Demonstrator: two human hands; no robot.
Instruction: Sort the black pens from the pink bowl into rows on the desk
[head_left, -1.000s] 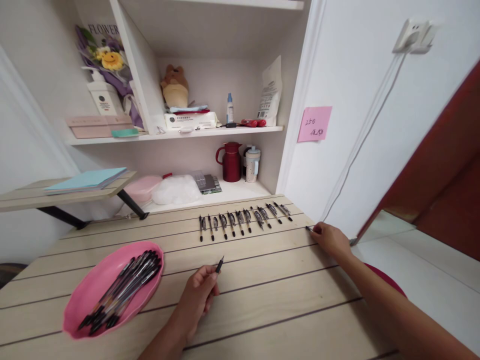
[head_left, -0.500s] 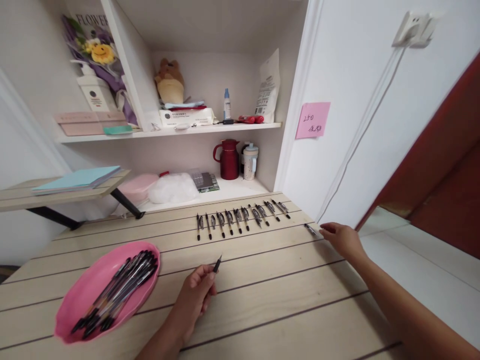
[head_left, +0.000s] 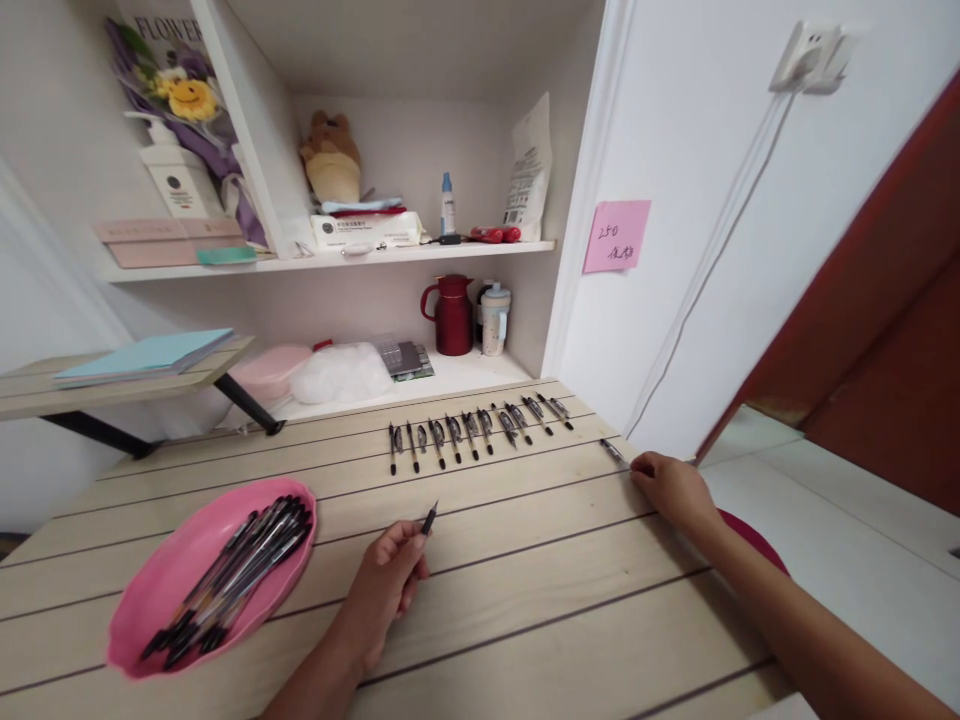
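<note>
My left hand (head_left: 395, 570) is closed around a black pen (head_left: 430, 517), its bare point sticking up past the fingertips. Over at the right edge of the table, my right hand (head_left: 670, 487) has its fingers bent together at the near end of a small clear-and-black pen cap (head_left: 612, 452). The cap lies on the wood; the fingertips are partly hidden. Beyond both hands, several pens (head_left: 415, 449) lie in a slanting row with dark clear caps (head_left: 421, 436) beside them. Left of my left hand, a pink tray (head_left: 150, 600) holds a pile of black pens (head_left: 240, 575).
A shelf unit stands behind the table, with a red jug (head_left: 453, 316), a pale cup (head_left: 494, 320) and a plastic bag (head_left: 341, 374). At left is a small raised stand (head_left: 187, 375) bearing blue paper (head_left: 150, 355). A white cable (head_left: 697, 290) hangs down the right wall.
My right hand has come up to the near end of the pen cap, closing the small gap. My left hand keeps the pen. The view has shifted slightly.
</note>
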